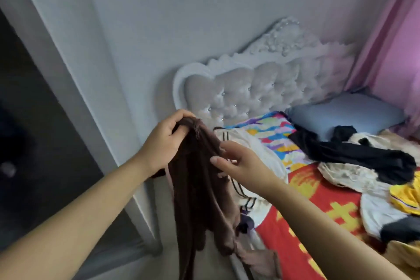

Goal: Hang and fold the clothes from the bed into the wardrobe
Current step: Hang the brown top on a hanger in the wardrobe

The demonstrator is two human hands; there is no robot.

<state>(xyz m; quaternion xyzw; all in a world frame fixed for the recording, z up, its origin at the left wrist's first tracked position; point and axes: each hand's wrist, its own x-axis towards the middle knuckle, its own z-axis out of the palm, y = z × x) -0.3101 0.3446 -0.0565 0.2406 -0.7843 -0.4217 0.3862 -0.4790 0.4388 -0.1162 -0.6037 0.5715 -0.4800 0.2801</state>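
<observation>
A dark brown garment (200, 191) hangs down in front of me, beside the bed's left edge. My left hand (166, 138) grips its bunched top from the left, fingers curled over the fabric. Just to the right, my right hand (241, 161) pinches a fold of the same garment a little lower. On the bed (318, 191) lie more clothes: a white garment with dark stripes (256, 154), a black garment (354, 154), a cream lace piece (341, 173) and a yellow one (404, 195). The dark wardrobe opening (34, 132) is at the far left.
A white wardrobe frame (75, 57) stands left of my arms. A tufted white headboard (261, 86) lines the wall, with a blue pillow (345, 113) on the bed and a pink curtain (397, 29) at the right. Pale floor shows below the garment.
</observation>
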